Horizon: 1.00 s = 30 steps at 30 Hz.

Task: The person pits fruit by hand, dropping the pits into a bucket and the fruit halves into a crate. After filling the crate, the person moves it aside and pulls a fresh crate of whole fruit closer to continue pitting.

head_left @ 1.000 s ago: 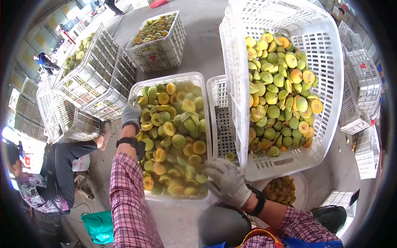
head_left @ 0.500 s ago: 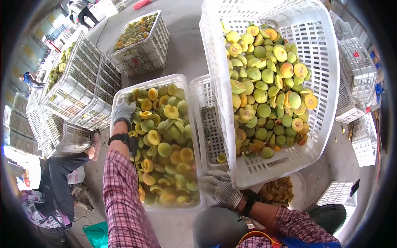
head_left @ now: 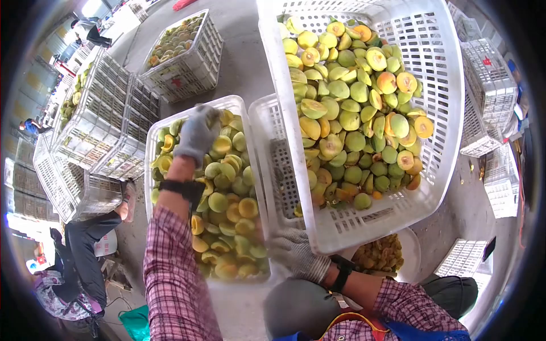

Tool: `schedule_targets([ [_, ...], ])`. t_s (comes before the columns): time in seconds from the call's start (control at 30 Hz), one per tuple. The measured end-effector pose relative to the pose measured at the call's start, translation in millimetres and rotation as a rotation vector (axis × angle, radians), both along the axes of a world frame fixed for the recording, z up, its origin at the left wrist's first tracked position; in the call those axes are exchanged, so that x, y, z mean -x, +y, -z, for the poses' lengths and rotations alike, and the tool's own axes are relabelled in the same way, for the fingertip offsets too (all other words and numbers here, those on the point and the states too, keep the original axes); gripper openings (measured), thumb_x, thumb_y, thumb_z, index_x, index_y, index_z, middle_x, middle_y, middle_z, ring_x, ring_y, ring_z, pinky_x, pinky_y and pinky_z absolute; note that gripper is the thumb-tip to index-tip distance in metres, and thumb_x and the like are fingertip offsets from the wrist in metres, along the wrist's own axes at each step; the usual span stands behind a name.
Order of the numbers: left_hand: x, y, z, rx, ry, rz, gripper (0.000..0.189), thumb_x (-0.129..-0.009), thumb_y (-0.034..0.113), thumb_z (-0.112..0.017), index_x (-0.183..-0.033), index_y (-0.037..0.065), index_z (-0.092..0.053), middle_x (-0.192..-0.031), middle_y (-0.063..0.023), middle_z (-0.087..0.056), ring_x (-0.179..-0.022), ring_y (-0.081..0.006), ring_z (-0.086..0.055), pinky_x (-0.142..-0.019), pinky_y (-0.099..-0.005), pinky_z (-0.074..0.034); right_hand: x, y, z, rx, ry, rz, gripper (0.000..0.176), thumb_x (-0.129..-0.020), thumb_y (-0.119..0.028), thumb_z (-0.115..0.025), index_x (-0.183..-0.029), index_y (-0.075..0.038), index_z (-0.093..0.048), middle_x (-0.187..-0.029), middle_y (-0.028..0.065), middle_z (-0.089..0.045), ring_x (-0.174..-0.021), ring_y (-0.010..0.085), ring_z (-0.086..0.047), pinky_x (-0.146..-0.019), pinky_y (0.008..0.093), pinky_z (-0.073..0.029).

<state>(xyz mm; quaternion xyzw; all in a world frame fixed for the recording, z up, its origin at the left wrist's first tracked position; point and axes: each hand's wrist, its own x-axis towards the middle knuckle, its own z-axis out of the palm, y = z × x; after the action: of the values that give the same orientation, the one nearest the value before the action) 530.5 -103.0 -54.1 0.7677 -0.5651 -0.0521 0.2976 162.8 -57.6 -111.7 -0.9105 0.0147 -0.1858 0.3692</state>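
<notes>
My left hand, in a grey glove, is over the far part of a white plastic crate filled with halved green-yellow fruit that look like apricots. Its fingers point down into the fruit; their tips are hidden, and I cannot see whether they hold any. My right hand, in a knitted grey glove, lies at the near right corner of that crate, fingers stretched toward its rim and slightly blurred. Beside and above it, a larger white crate stands tilted, with many more fruit halves in it.
Under the tilted crate sits another white crate. A round white basin of brownish-yellow pieces stands near my knee. Stacked crates and a full crate stand to the left and behind. A seated person's leg is at left.
My left hand has moved from the left rim rightward and farther over the fruit. My right hand stays by the crate corner. The whole view has shifted slightly.
</notes>
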Motion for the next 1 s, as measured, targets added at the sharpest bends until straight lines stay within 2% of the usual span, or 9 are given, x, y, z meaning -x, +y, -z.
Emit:
schedule_targets([
  [0.1,-29,-25,22,0.121,-0.044,-0.048,0.034,-0.082,0.018,-0.065,-0.115,0.011,-0.063,-0.114,-0.0141,-0.060,-0.103,-0.0335,-0.060,-0.090,-0.0368,-0.048,-2,5,24,-0.031,-0.013,-0.027,0.034,-0.071,-0.025,-0.064,-0.102,-0.012,-0.064,-0.120,0.0087,-0.056,-0.118,0.0316,-0.050,-0.098,0.0459,-0.041],
  [0.23,-22,-35,51,-0.310,-0.462,-0.050,0.052,-0.089,0.036,-0.061,-0.134,0.016,-0.048,-0.128,-0.0139,-0.055,-0.118,-0.0325,-0.053,-0.099,-0.0352,-0.040,-1,0,3,0.031,-0.045,0.003,0.030,-0.072,-0.023,-0.064,-0.100,-0.011,-0.065,-0.121,0.0084,-0.056,-0.116,0.0315,-0.050,-0.098,0.0460,-0.040],
  [0.3,-28,-41,45,-0.139,0.192,0.060,0.049,-0.092,0.037,-0.056,-0.134,0.015,-0.048,-0.128,-0.0142,-0.056,-0.118,-0.0312,-0.053,-0.098,-0.0337,-0.041,-1,0,3,0.024,-0.034,0.007,0.030,-0.072,-0.022,-0.065,-0.100,-0.011,-0.065,-0.121,0.0086,-0.056,-0.117,0.0318,-0.050,-0.099,0.0464,-0.040],
  [0.37,-23,-26,35,-0.010,0.379,0.060,0.049,-0.091,0.039,-0.058,-0.129,0.008,-0.052,-0.122,-0.0185,-0.058,-0.114,-0.0317,-0.055,-0.097,-0.0341,-0.042,0,2,4,0.006,-0.015,0.001,0.030,-0.073,-0.021,-0.066,-0.101,-0.011,-0.065,-0.121,0.0087,-0.056,-0.117,0.0320,-0.050,-0.099,0.0467,-0.039],
  [0.47,33,18,8,-0.282,-0.137,0.295,0.055,-0.085,0.036,-0.065,-0.130,0.008,-0.051,-0.133,-0.0171,-0.050,-0.125,-0.0337,-0.045,-0.105,-0.0384,-0.037,-2,-2,-2,0.030,0.032,-0.041,0.029,-0.074,-0.020,-0.067,-0.102,-0.011,-0.064,-0.118,0.0084,-0.058,-0.118,0.0325,-0.050,-0.099,0.0477,-0.039],
  [0.57,97,78,3,-0.270,-0.338,0.142,0.051,-0.081,0.028,-0.065,-0.130,0.019,-0.052,-0.138,-0.0166,-0.044,-0.130,-0.0390,-0.036,-0.107,-0.0452,-0.034,-6,-4,-20,-0.041,0.037,0.004,0.024,-0.075,-0.015,-0.065,-0.098,-0.010,-0.063,-0.111,0.0079,-0.062,-0.114,0.0308,-0.054,-0.097,0.0457,-0.041],
  [0.9,173,280,-29,-0.356,-0.450,0.046,0.041,-0.076,0.019,-0.066,-0.117,0.018,-0.061,-0.134,-0.0143,-0.048,-0.125,-0.0320,-0.044,-0.103,-0.0466,-0.034,-10,17,-29,0.024,-0.077,0.052,0.017,-0.071,-0.011,-0.069,-0.087,-0.009,-0.063,-0.104,0.0064,-0.062,-0.107,0.0287,-0.056,-0.093,0.0438,-0.044],
  [0.97,180,312,-26,-0.171,-0.554,-0.444,0.042,-0.078,0.013,-0.066,-0.119,0.006,-0.058,-0.128,-0.0180,-0.051,-0.119,-0.0345,-0.048,-0.101,-0.0437,-0.037,-12,27,-31,0.035,-0.112,0.005,0.020,-0.072,-0.013,-0.069,-0.090,-0.010,-0.063,-0.104,0.0066,-0.062,-0.107,0.0292,-0.056,-0.094,0.0439,-0.043],
  [1.0,174,331,-14,-0.173,-0.556,-0.449,0.042,-0.078,0.013,-0.066,-0.119,0.006,-0.058,-0.128,-0.0180,-0.051,-0.119,-0.0345,-0.048,-0.101,-0.0437,-0.037,-14,34,-24,0.023,-0.134,-0.055,0.021,-0.072,-0.015,-0.069,-0.091,-0.010,-0.062,-0.105,0.0066,-0.062,-0.107,0.0291,-0.056,-0.094,0.0442,-0.043],
])
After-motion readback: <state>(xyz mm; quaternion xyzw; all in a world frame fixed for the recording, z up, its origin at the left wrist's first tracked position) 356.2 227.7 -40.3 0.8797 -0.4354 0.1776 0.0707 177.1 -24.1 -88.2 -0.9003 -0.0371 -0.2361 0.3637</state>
